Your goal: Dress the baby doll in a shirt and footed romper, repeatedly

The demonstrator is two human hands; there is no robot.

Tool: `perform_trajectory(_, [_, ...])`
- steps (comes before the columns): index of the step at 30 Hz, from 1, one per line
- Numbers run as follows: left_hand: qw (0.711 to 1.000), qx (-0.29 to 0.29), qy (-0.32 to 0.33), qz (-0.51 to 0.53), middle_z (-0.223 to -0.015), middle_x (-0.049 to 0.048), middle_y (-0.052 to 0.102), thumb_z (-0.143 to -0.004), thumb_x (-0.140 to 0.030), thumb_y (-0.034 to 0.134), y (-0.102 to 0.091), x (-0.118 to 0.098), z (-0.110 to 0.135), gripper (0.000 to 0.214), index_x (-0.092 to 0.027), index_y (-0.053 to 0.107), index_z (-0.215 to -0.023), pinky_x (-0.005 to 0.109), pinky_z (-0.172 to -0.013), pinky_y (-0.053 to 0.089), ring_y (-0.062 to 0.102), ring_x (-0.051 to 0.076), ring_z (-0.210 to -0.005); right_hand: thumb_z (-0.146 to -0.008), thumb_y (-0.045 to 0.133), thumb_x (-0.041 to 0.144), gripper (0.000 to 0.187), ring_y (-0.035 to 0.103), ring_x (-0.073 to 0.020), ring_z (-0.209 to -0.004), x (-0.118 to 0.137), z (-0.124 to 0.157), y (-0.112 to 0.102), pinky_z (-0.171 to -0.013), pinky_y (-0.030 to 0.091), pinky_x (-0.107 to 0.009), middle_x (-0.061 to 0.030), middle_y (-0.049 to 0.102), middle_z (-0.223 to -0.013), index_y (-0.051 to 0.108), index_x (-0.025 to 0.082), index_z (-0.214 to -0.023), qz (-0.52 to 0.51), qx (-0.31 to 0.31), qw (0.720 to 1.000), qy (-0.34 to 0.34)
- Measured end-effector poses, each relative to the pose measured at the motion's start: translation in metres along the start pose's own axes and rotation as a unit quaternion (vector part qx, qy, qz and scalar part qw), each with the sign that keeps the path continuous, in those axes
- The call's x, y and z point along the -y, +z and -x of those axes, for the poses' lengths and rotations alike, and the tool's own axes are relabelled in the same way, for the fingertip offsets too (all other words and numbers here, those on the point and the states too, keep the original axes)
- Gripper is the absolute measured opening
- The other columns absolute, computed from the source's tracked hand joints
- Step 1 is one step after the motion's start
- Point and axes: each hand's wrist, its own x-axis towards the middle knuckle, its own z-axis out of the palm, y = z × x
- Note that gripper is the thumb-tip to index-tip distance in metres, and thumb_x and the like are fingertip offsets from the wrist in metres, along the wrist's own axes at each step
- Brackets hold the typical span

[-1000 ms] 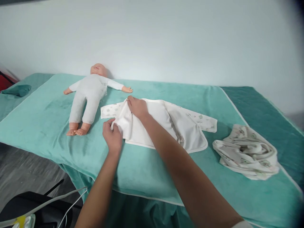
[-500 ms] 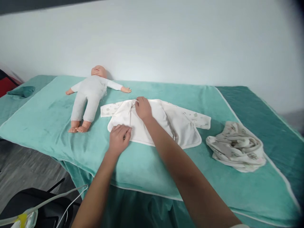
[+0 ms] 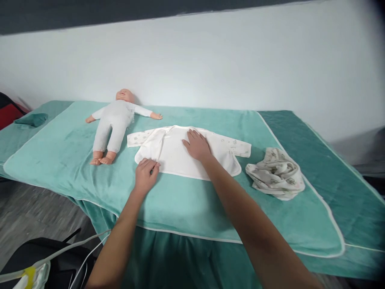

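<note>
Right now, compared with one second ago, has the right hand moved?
Yes: judged against the doll, the right hand has shifted rightward, away from it, onto the white garment's middle.

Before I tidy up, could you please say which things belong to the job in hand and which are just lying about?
In use: shirt, right hand, left hand, blanket beneath.
Untouched, perhaps just lying about: doll, crumpled cloth, cables.

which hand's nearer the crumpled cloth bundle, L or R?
Right. The right hand lies spread on the white garment, left of the crumpled cloth bundle; the left hand is farther left, at the garment's near edge.
</note>
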Motion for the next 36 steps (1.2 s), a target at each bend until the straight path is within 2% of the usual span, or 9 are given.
perform_trajectory(6, [0.997, -0.028, -0.06, 0.031, -0.065, 0.0009, 0.061, -0.098, -0.033, 0.051, 0.002, 0.004, -0.001, 0.027, -0.02, 0.072, -0.086, 0.031, -0.069, 0.044, 0.054, 0.017, -0.068, -0.105, 0.029, 0.042, 0.065, 0.034, -0.0325, -0.153, -0.004, 0.013, -0.007, -0.126, 0.024, -0.049, -0.0205, 0.036, -0.165, 0.042, 0.001, -0.154, 0.023, -0.011, 0.999, 0.026])
perform_trajectory(9, [0.995, -0.052, -0.083, 0.036, -0.066, 0.0006, 0.061, -0.098, -0.032, 0.05, 0.007, 0.006, -0.003, 0.028, -0.02, 0.073, -0.089, 0.03, -0.068, 0.043, 0.055, 0.016, -0.067, -0.106, 0.027, 0.036, 0.061, 0.031, -0.0308, -0.154, 0.003, 0.009, -0.003, -0.127, 0.022, -0.047, -0.0205, 0.036, -0.165, 0.043, 0.001, -0.153, 0.037, 0.004, 0.999, -0.029])
perform_trajectory(14, [0.995, -0.058, -0.076, 0.038, -0.07, 0.0016, 0.062, -0.099, -0.03, 0.05, 0.01, 0.007, -0.002, 0.027, -0.018, 0.072, -0.089, 0.029, -0.067, 0.042, 0.054, 0.015, -0.067, -0.105, 0.034, 0.035, 0.056, 0.036, -0.0301, -0.151, 0.032, -0.018, 0.011, -0.124, 0.027, -0.044, -0.0197, 0.04, -0.163, 0.046, 0.004, -0.15, 0.007, 0.014, 0.995, -0.101])
perform_trajectory(17, [0.994, -0.068, -0.07, 0.048, -0.073, 0.0021, 0.063, -0.099, -0.029, 0.05, 0.009, 0.006, 0.0, 0.024, -0.018, 0.071, -0.091, 0.029, -0.068, 0.043, 0.056, 0.015, -0.069, -0.105, 0.038, 0.035, 0.045, 0.05, -0.0315, -0.134, 0.052, -0.041, 0.019, -0.113, 0.038, -0.045, -0.019, 0.056, -0.147, 0.058, 0.01, -0.136, -0.025, -0.04, 0.996, -0.074])
perform_trajectory(20, [0.994, -0.068, -0.071, 0.054, -0.073, 0.0021, 0.063, -0.099, -0.028, 0.05, 0.008, 0.004, 0.001, 0.024, -0.018, 0.07, -0.09, 0.029, -0.067, 0.043, 0.056, 0.015, -0.07, -0.104, 0.04, 0.037, 0.037, 0.055, -0.0324, -0.119, 0.064, -0.062, 0.024, -0.101, 0.044, -0.045, -0.0175, 0.065, -0.127, 0.066, 0.014, -0.117, -0.044, -0.074, 0.996, -0.033])
perform_trajectory(26, [0.992, -0.06, -0.09, 0.062, -0.072, 0.0022, 0.063, -0.099, -0.027, 0.05, 0.009, 0.002, 0.0, 0.023, -0.02, 0.07, -0.088, 0.029, -0.066, 0.043, 0.057, 0.016, -0.068, -0.1, 0.05, 0.036, 0.025, 0.055, -0.0338, -0.114, 0.065, -0.092, 0.03, -0.094, 0.045, -0.045, -0.0166, 0.065, -0.118, 0.066, 0.017, -0.106, -0.048, -0.083, 0.995, -0.01])
perform_trajectory(30, [0.991, -0.059, -0.101, 0.068, -0.075, 0.0029, 0.065, -0.098, -0.027, 0.051, 0.01, 0.003, 0.0, 0.022, -0.02, 0.07, -0.091, 0.029, -0.065, 0.043, 0.058, 0.015, -0.068, -0.099, 0.048, 0.027, 0.021, 0.057, -0.0323, -0.109, 0.066, -0.101, 0.03, -0.091, 0.045, -0.043, -0.0163, 0.065, -0.116, 0.064, 0.017, -0.106, -0.06, -0.094, 0.994, 0.007])
perform_trajectory(33, [0.99, -0.063, -0.103, 0.067, -0.076, 0.0031, 0.065, -0.099, -0.027, 0.051, 0.011, 0.004, 0.0, 0.022, -0.019, 0.07, -0.092, 0.029, -0.066, 0.043, 0.059, 0.015, -0.069, -0.098, 0.043, 0.02, 0.024, 0.057, -0.0296, -0.11, 0.066, -0.101, 0.03, -0.092, 0.045, -0.04, -0.0147, 0.064, -0.119, 0.064, 0.018, -0.111, -0.091, -0.129, 0.987, -0.039])
perform_trajectory(36, [0.991, -0.066, -0.101, 0.065, -0.076, 0.0031, 0.065, -0.099, -0.026, 0.051, 0.011, 0.005, 0.001, 0.021, -0.018, 0.069, -0.093, 0.029, -0.066, 0.044, 0.059, 0.015, -0.07, -0.1, 0.043, 0.023, 0.026, 0.055, -0.029, -0.111, 0.065, -0.099, 0.031, -0.096, 0.044, -0.04, -0.0118, 0.066, -0.118, 0.068, 0.019, -0.109, -0.114, -0.113, 0.983, -0.083])
